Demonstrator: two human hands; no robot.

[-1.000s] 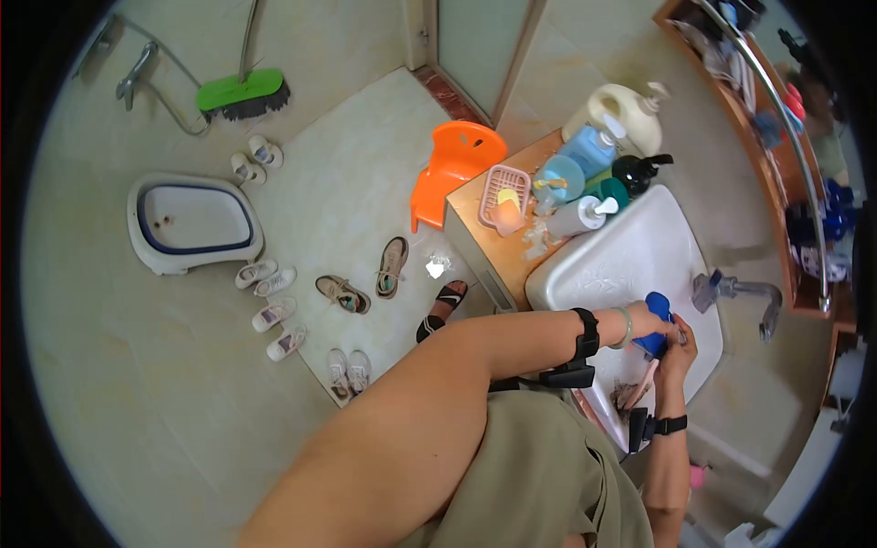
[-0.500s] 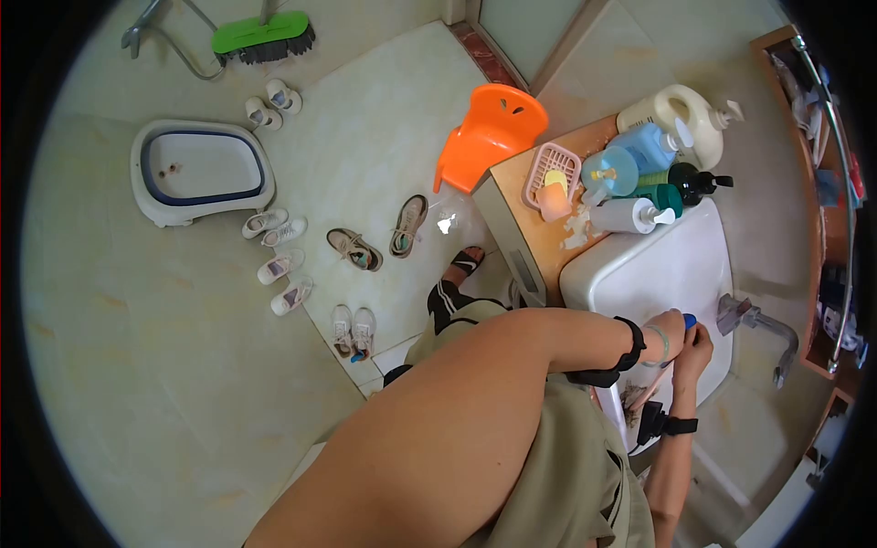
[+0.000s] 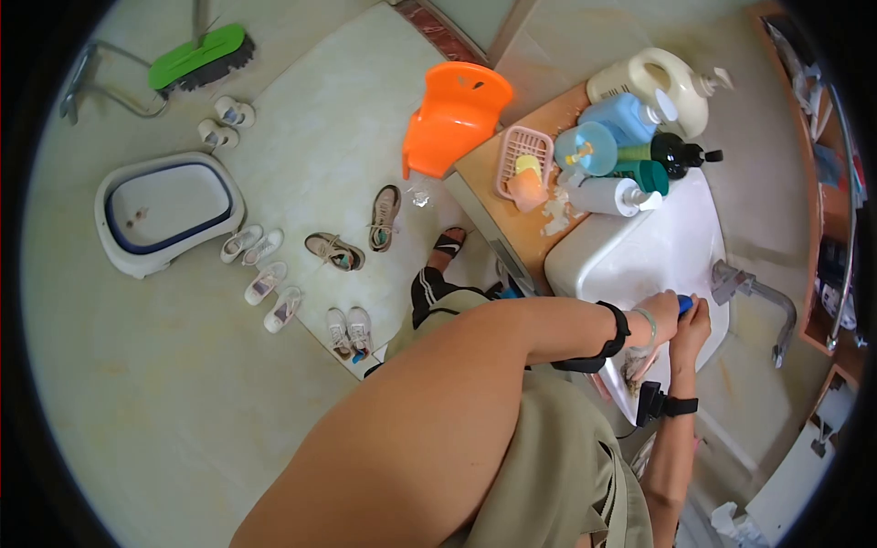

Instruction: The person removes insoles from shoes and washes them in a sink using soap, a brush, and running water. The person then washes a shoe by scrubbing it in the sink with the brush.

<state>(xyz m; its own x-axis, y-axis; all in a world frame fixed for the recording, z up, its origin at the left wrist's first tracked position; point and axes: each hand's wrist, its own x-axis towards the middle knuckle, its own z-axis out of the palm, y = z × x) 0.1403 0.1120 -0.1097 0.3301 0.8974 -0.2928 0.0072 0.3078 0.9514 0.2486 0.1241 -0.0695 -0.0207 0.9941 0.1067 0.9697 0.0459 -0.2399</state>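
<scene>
At right of frame, over the white sink (image 3: 639,260), the left hand (image 3: 660,315) and right hand (image 3: 692,329) meet with fingers curled around a small blue object (image 3: 684,302), near the tap (image 3: 744,288); bottles (image 3: 639,137) crowd the surface above.

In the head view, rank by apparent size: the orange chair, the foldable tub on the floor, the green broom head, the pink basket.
1. Foldable tub
2. Orange chair
3. Green broom head
4. Pink basket

Broom head and basket look close; the fisheye edge makes their order unsure.
</scene>
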